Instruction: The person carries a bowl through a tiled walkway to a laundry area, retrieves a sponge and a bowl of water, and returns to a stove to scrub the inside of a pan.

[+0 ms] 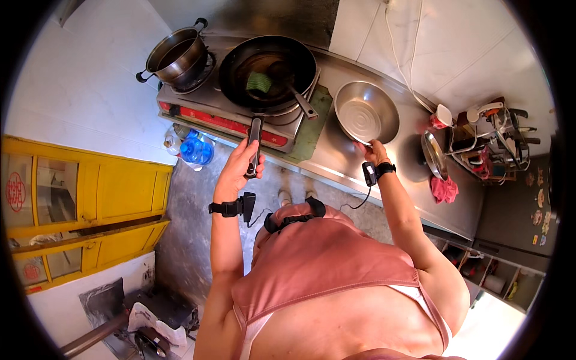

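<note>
My left hand (241, 164) is closed around the black handle of a frying pan (229, 72), which rests on the right side of a gas stove (216, 118). Inside the pan lie a green scouring pad (258, 83) and a dark ladle or spatula (302, 100), whose handle sticks out over the rim on the right. Some brownish liquid seems to cover the pan's bottom. My right hand (374, 154) grips the near rim of a stainless steel basin (365, 112) on the metal counter. No contents show in the basin.
A two-handled steel pot (176, 56) stands on the left burner. Farther right on the counter are a pot lid (434, 155), a pink cloth (444, 190), a red-and-white cup (441, 117) and a utensil rack (490, 135). Blue plastic bottles (196, 150) stand on the floor beside yellow doors (121, 189).
</note>
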A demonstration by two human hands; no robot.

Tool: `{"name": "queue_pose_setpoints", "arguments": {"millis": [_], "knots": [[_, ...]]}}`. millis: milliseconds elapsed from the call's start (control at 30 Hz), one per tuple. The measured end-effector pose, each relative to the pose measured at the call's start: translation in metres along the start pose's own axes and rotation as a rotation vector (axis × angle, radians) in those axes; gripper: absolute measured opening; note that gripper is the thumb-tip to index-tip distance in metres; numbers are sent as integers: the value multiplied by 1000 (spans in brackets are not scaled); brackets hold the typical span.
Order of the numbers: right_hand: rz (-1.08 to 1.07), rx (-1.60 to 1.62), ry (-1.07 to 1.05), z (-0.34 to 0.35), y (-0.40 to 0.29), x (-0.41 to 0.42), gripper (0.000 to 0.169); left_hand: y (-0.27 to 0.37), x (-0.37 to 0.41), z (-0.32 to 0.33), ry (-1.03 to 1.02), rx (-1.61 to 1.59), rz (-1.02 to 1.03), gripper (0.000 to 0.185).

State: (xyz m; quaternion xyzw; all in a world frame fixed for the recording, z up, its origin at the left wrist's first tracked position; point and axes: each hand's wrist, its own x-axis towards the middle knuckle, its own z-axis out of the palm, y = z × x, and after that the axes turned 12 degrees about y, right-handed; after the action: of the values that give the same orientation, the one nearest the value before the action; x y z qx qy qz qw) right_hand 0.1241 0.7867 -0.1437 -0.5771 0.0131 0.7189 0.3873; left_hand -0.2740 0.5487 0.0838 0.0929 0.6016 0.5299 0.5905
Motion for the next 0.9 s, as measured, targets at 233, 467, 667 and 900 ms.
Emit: {"name": "queue_pose_setpoints", "arguments": {"millis": [233,467,667,900], "knots": [[9,-104,34,-22,5,11,43,3,-6,11,101,124,39,24],[485,-515,-231,30,1,-101,56,18,3,-18,100,210,19,26],[220,-914,-510,116,-8,-173,53,36,15,-46,79,274,44,34],[-21,-910,-753,190,33,-207,50,55,17,-58,222,495,269,46]]}}
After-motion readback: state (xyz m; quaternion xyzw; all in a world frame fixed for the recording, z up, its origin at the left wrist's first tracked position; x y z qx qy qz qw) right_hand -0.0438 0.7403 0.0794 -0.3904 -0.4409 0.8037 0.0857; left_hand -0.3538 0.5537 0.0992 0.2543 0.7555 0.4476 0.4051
